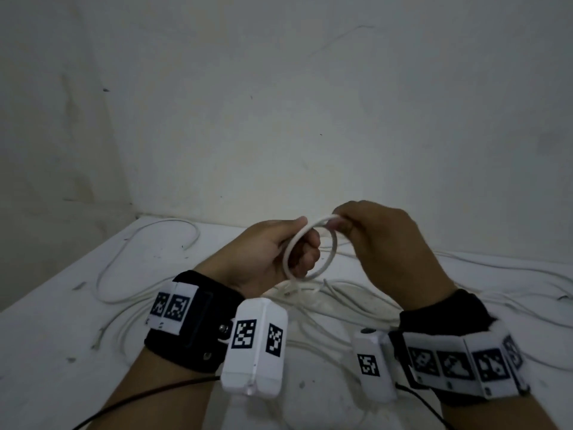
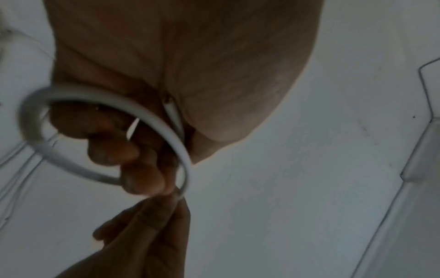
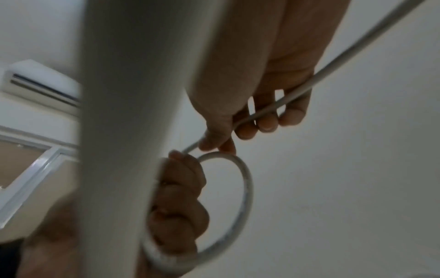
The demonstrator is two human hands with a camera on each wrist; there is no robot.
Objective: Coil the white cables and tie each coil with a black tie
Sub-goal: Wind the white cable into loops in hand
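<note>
Both hands hold one white cable coil (image 1: pixel 310 246) in the air above the middle of the counter (image 1: pixel 46 336). The left hand (image 1: pixel 266 252) has its fingers curled through the ring and closed round its near side, so that grip is clamped on the coil. The right hand (image 1: pixel 381 243) pinches the cable at the top of the ring between thumb and fingertips (image 3: pixel 266 126); in the right wrist view the same cable (image 3: pixel 333 62) runs on across its fingers and out to the upper right. From the left wrist view the coil (image 2: pixel 171 131) circles the curled left fingers (image 2: pixel 112 148), and the right hand (image 2: pixel 147 225) meets it from below. Loose white cables (image 1: pixel 356 305) lie tangled on the counter under the hands, with another long loop (image 1: pixel 148 259) toward the far left corner. Both wrists wear black bands (image 1: pixel 192 321) with white marker blocks.
</note>
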